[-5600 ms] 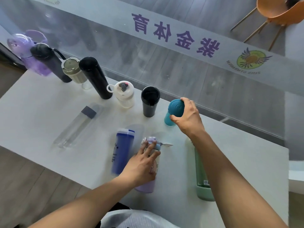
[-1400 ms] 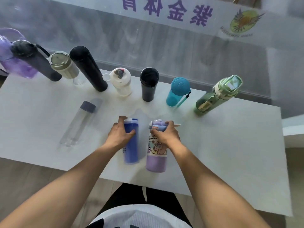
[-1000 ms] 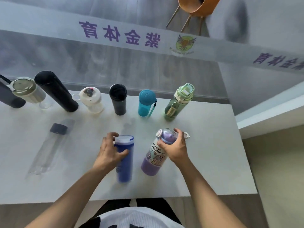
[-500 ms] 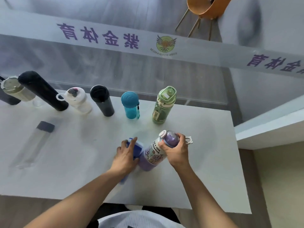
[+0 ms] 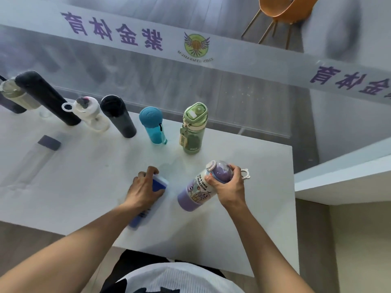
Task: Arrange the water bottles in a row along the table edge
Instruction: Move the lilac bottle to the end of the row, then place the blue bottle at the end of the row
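My right hand grips the lid end of a purple cartoon-print bottle, held tilted above the white table. My left hand is closed over the top of a blue bottle at the table's middle. Along the far edge stands a row: a green bottle, a teal bottle, a dark grey tumbler, a white-lidded clear bottle, a tall black flask and a beige-lidded bottle. A clear bottle with a dark cap lies on its side at the left.
A glass wall with a lettered band runs right behind the far table edge. An orange chair stands beyond the glass. A white ledge adjoins the table's right side. Bare tabletop lies right of the green bottle.
My right hand has carried the purple bottle rightward, apart from the blue one. My left hand stays on the blue bottle. The view has shifted slightly.
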`<control>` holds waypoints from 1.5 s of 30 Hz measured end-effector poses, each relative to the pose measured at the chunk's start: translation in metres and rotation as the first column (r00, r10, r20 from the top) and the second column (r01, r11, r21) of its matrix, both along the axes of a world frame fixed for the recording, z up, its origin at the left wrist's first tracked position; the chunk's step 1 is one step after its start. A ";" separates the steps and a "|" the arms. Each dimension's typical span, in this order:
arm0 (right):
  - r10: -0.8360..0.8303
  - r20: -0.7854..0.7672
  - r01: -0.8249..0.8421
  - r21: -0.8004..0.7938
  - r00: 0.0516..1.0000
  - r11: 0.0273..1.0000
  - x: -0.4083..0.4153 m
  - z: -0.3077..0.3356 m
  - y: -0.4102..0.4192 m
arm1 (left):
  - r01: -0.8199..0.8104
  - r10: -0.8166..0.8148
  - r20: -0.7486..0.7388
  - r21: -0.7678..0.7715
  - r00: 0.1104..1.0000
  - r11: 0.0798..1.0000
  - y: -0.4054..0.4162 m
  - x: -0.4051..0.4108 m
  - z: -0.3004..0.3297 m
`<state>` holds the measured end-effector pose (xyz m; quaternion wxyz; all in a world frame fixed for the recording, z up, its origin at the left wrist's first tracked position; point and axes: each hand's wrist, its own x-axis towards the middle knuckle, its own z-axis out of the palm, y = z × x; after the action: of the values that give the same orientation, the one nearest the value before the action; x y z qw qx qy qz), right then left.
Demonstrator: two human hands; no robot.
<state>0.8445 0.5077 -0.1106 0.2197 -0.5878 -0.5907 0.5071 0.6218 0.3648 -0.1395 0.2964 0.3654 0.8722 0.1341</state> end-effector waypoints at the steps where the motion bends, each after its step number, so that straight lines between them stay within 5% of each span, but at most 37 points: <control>1: -0.016 0.004 0.016 0.022 1.000 1.000 0.003 0.002 0.006 | -0.010 0.010 0.004 0.020 1.000 1.000 -0.001 0.003 0.001; 15: 0.148 0.057 -0.158 0.275 0.987 0.949 -0.009 0.028 0.090 | -0.013 0.036 -0.041 0.462 0.999 0.887 0.022 0.055 0.052; 37: 0.129 0.155 -0.167 0.268 0.979 0.949 -0.005 0.023 0.106 | 0.087 -0.073 -0.048 0.475 0.996 0.876 0.020 0.077 0.052; 42: -0.033 0.209 -0.074 0.488 0.977 0.870 0.036 0.011 0.040 | 0.113 -0.099 -0.055 0.478 0.994 0.871 0.027 0.081 0.052; 45: 0.141 0.268 -0.235 0.360 0.953 0.903 0.055 -0.014 -0.001 | 0.147 -0.145 -0.042 0.482 0.989 0.864 0.037 0.090 0.049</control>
<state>0.8993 0.5069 -0.1244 0.2099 -0.5282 -0.7555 0.3258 0.7116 0.4021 -0.0909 0.2033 0.4930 0.7814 0.3240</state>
